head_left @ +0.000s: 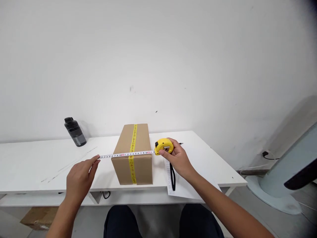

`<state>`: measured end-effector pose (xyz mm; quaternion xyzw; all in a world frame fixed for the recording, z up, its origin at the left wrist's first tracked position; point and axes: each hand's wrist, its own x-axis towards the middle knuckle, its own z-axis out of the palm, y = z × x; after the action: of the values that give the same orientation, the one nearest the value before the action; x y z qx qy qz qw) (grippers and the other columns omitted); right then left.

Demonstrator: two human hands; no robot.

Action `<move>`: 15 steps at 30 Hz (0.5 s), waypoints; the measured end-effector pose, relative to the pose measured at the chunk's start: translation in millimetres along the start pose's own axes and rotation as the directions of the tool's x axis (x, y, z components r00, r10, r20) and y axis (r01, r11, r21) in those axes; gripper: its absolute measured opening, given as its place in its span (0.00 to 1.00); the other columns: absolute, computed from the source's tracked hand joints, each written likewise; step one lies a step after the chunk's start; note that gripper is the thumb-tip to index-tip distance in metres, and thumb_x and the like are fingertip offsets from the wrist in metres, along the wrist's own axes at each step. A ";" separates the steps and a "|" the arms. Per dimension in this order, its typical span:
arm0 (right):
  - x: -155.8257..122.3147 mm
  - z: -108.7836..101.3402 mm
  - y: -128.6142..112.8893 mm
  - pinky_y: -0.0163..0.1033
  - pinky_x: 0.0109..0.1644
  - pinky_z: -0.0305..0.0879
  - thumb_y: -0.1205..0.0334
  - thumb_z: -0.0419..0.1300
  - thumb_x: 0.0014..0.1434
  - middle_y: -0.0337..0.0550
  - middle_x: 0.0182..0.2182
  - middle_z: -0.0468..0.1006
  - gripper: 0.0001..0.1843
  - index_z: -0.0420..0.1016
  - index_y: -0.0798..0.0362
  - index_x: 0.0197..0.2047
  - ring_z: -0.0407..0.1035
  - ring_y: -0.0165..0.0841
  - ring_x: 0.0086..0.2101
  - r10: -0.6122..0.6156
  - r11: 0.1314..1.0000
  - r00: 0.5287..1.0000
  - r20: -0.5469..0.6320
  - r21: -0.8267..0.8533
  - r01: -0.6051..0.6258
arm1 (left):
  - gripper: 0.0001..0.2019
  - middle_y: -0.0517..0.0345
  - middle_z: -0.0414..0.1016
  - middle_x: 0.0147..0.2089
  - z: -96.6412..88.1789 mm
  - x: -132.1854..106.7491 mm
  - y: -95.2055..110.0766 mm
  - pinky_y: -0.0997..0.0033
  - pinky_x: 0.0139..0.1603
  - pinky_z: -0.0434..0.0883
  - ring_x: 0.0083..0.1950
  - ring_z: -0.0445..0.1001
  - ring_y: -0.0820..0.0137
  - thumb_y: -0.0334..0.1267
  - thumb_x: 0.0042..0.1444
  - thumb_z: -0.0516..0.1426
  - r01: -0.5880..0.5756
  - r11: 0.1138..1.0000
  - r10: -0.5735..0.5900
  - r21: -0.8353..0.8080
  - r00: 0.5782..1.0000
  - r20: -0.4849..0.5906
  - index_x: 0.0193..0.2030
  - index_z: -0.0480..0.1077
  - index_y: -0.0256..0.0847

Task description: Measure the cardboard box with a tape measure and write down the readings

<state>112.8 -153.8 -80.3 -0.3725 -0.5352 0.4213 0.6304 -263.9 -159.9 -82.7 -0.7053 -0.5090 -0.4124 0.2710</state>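
Note:
A yellow tape measure [164,145] is in my right hand [179,158], fingers wrapped round its case, a black wrist strap [172,178] hanging below. Its white blade [133,154] runs out to the left, across the near top edge of a brown cardboard box [121,172]. My left hand [80,175] pinches the blade's free end between thumb and fingers, left of the box. Yellow printed tape [134,135] seals the closed box along its middle.
On the white table [96,180], a dark bottle [75,132] stands at the back left. Printed paper [195,168] lies under my right forearm, with a pen tip [181,143] beyond my hand. Another cardboard box [39,218] is on the floor. A pale upright appliance [279,175] stands at the right.

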 end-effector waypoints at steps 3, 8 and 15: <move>-1.0 8.6 -4.3 0.42 0.49 0.71 0.51 0.72 0.55 0.39 0.45 0.79 0.26 0.73 0.45 0.55 0.73 0.37 0.44 -0.014 1.000 0.998 0.057 -0.008 0.014 | 0.13 0.56 0.84 0.37 -7.1 1.1 16.9 0.65 0.40 0.72 0.37 0.80 0.63 0.42 0.68 0.54 -0.143 0.988 0.139 0.052 0.988 0.073 0.54 0.76 0.45; -0.9 9.8 -5.4 0.41 0.49 0.71 0.51 0.71 0.56 0.39 0.45 0.78 0.25 0.74 0.44 0.55 0.73 0.37 0.44 -0.022 0.999 0.998 0.063 -0.038 0.024 | 0.17 0.51 0.73 0.65 -15.2 9.5 45.6 0.65 0.50 0.77 0.56 0.79 0.62 0.43 0.69 0.52 -0.129 0.986 0.148 -0.104 0.967 0.206 0.63 0.69 0.48; -8.4 8.3 -1.0 0.41 0.49 0.72 0.51 0.71 0.56 0.39 0.46 0.78 0.26 0.72 0.44 0.57 0.73 0.37 0.45 -0.032 0.998 0.999 0.037 -0.053 0.034 | 0.19 0.48 0.79 0.57 4.4 2.1 54.1 0.60 0.54 0.77 0.56 0.79 0.60 0.43 0.68 0.56 -0.181 0.979 0.190 -0.096 0.978 0.083 0.62 0.67 0.42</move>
<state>104.2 -161.8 -81.2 -0.3728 -0.5636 0.4031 0.6172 -211.3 -173.4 -81.1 -0.7791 -0.4343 -0.3742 0.2534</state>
